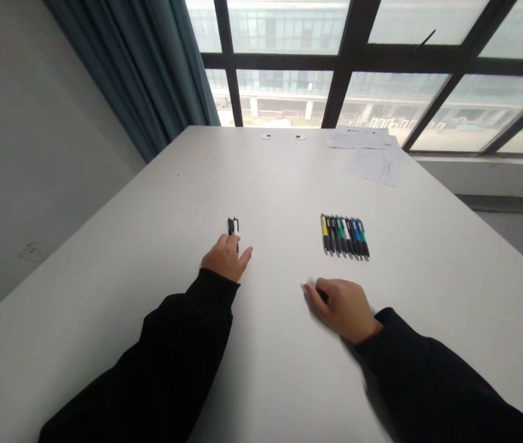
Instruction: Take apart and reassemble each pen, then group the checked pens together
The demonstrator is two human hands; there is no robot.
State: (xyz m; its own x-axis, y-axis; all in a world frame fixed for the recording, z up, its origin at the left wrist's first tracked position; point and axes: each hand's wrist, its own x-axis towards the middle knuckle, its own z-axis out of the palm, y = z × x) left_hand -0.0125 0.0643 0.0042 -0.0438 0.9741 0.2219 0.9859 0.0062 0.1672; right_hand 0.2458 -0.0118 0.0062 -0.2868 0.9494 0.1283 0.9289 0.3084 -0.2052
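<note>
My left hand point(227, 256) rests on the white table point(151, 246), fingers closed around black pens point(232, 226) whose tops stick out beyond the knuckles. My right hand point(341, 306) lies on the table to the right, fingers curled inward, index finger stretched left; whether it holds anything is hidden. Just beyond my right hand lies a neat row of several pens point(344, 237) side by side, with yellow, green, white and blue barrels. Both sleeves are black.
Loose printed paper sheets point(372, 161) lie at the table's far right. Two small round caps point(282, 136) sit at the far edge. A blue curtain point(151, 74) hangs at the left, beside a large window point(381, 74).
</note>
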